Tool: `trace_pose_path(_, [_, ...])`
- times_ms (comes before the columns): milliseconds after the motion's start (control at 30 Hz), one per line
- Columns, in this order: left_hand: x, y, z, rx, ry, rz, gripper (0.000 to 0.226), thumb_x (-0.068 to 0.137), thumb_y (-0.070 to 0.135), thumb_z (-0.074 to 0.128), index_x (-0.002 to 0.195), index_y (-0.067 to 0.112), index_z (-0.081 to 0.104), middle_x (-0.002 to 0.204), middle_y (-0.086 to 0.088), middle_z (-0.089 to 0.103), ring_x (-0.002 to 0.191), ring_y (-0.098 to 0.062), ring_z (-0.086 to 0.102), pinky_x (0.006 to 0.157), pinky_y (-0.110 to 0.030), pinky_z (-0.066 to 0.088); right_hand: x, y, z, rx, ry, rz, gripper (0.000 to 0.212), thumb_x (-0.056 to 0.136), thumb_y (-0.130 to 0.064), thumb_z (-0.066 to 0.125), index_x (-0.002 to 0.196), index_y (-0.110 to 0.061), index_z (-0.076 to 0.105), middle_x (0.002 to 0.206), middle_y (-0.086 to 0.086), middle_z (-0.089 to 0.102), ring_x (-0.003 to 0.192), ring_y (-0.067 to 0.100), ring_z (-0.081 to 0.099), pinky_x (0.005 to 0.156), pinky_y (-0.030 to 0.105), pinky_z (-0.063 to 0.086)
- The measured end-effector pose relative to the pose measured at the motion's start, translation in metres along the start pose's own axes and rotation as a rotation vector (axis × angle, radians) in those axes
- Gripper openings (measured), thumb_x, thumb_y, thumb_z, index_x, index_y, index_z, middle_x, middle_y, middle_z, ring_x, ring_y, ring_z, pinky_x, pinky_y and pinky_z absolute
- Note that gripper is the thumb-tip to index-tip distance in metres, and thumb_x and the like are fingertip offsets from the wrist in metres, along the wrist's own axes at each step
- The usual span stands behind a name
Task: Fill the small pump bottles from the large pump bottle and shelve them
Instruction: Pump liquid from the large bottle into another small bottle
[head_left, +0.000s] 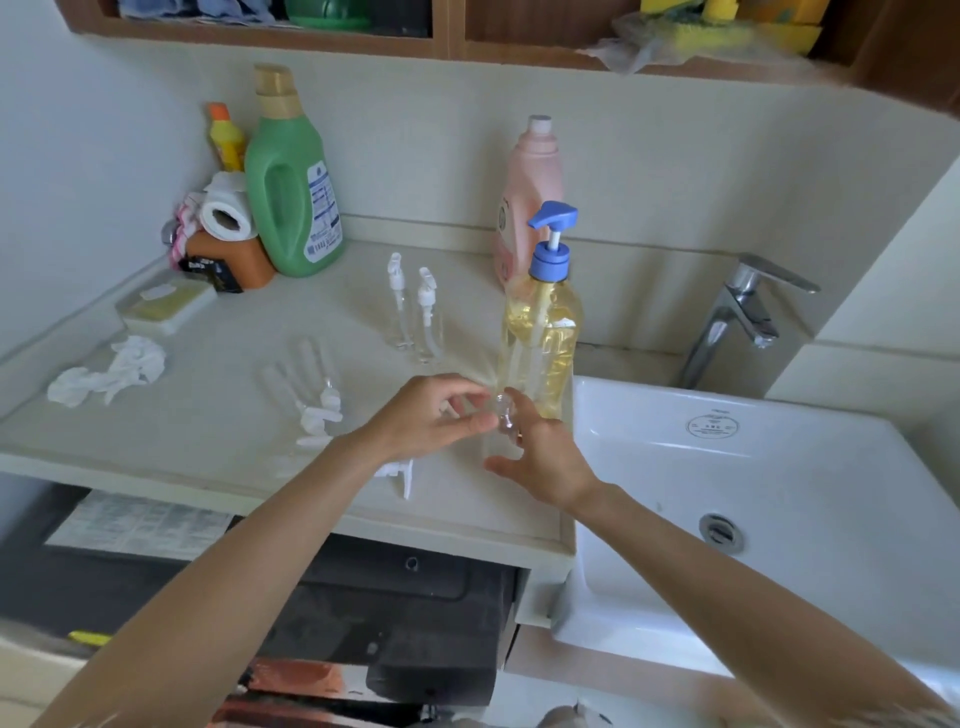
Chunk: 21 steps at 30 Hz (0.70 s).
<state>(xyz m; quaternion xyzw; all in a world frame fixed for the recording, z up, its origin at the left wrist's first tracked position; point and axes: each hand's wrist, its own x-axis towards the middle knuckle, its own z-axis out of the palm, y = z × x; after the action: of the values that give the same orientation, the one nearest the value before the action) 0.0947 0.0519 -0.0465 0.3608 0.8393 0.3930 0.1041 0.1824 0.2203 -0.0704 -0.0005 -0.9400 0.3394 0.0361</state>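
The large pump bottle (545, 338), clear with yellow liquid and a blue pump, stands upright near the sink. Just in front of it a small clear bottle (503, 415) with no pump on top is held upright between both hands. My right hand (545, 457) curls around its body from the right. My left hand (431, 415) pinches its neck with thumb and fingertips. Two small pump bottles (415, 312) with white pumps stand empty behind. Several more small bottles (304, 389) lie on their sides to the left. A loose white pump head (400, 475) lies by my left wrist.
A white sink (753, 493) with a chrome tap (737, 312) lies to the right. A green jug (291, 192), a pink bottle (530, 192), a paper roll (226, 218), a soap tray (166, 306) and crumpled tissue (114, 371) sit on the counter (208, 441). Wooden shelves (447, 41) hang above.
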Motion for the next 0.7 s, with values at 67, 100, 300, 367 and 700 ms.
trace_pose_path(67, [-0.004, -0.001, 0.012, 0.005, 0.022, -0.027, 0.06, 0.071, 0.058, 0.073, 0.119, 0.022, 0.064, 0.103, 0.02, 0.063, 0.088, 0.004, 0.056, 0.07, -0.006, 0.038, -0.001, 0.001, -0.004, -0.028, -0.091, -0.029, 0.09, 0.086, -0.022, 0.072, 0.152, -0.008, 0.014, 0.13, 0.008, 0.057, 0.116, 0.025, 0.056, 0.092, 0.021, 0.039])
trace_pose_path(100, [-0.005, -0.003, 0.018, 0.005, 0.029, -0.032, 0.062, 0.069, 0.06, 0.074, 0.119, 0.024, 0.063, 0.104, 0.021, 0.062, 0.088, 0.005, 0.056, 0.071, -0.007, 0.038, -0.001, 0.004, -0.005, -0.037, -0.123, -0.036, 0.087, 0.087, -0.021, 0.071, 0.152, -0.007, 0.014, 0.13, 0.009, 0.057, 0.116, 0.025, 0.055, 0.094, 0.022, 0.04])
trace_pose_path(300, [-0.006, -0.005, 0.036, -0.091, 0.072, -0.143, 0.035, 0.075, 0.034, 0.079, 0.105, 0.037, 0.063, 0.105, 0.017, 0.065, 0.096, 0.0, 0.058, 0.081, -0.02, 0.046, 0.005, 0.021, -0.034, -0.052, -0.138, -0.153, 0.038, 0.088, -0.008, 0.064, 0.125, -0.009, 0.057, 0.105, 0.002, 0.068, 0.088, 0.011, 0.062, 0.09, 0.025, 0.05])
trace_pose_path(367, [-0.004, -0.001, 0.034, -0.149, 0.128, -0.165, 0.032, 0.074, 0.033, 0.076, 0.103, 0.034, 0.065, 0.102, 0.014, 0.068, 0.098, 0.0, 0.061, 0.088, -0.024, 0.047, 0.008, 0.012, -0.059, 0.065, 0.018, -0.211, 0.029, 0.089, -0.002, 0.058, 0.115, -0.008, 0.067, 0.098, 0.001, 0.072, 0.083, 0.004, 0.064, 0.08, 0.011, 0.048])
trace_pose_path(700, [0.036, 0.065, -0.01, -0.298, 0.467, -0.076, 0.03, 0.081, 0.042, 0.07, 0.11, 0.042, 0.06, 0.1, 0.019, 0.063, 0.097, -0.012, 0.065, 0.087, -0.029, 0.05, 0.101, -0.035, -0.154, 0.125, 0.694, -0.585, 0.031, 0.086, -0.012, 0.047, 0.107, -0.005, 0.069, 0.114, 0.009, 0.065, 0.109, 0.026, 0.058, 0.095, 0.022, 0.039])
